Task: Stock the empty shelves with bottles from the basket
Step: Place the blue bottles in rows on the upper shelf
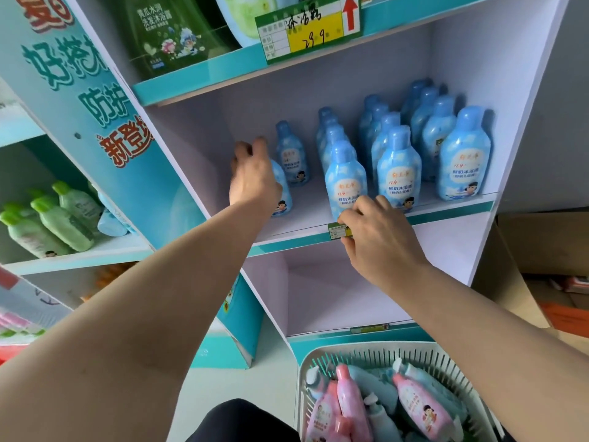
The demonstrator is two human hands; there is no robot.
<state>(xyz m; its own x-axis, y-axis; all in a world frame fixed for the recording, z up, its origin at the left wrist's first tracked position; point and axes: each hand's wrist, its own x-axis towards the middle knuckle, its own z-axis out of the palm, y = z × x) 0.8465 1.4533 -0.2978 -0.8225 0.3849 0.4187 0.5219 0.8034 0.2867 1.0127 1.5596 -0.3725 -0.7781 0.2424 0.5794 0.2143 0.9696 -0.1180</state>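
Side shelf, far left: pale green plastic bottles [63, 218] with green caps, leaning together. Teal printed side panel [127, 145]: red characters 新登场. Upper shelf: dark green bottle [172, 33] lettered 黄瓜水润 洗发沐浴露; yellow-and-green price card [307, 30], handwritten 29.9, red arrow pointing up. White middle shelf [306, 212] with teal lip: left hand [255, 177], fingers curled over the top of a sky-blue plastic bottle [283, 196] standing upright at the front left; rows of sky-blue bottles [398, 167] to its right, labelled 鲜奶沐浴露, with a cartoon child. Right hand [379, 237]: knuckles bent at the shelf lip, against a small yellow-green label strip [334, 230] and the foot of a front bottle; whether it pinches anything cannot be told. Floor, lower right: white slatted plastic basket [318, 358] holding pink bottles [420, 406] and blue ones, lying jumbled.
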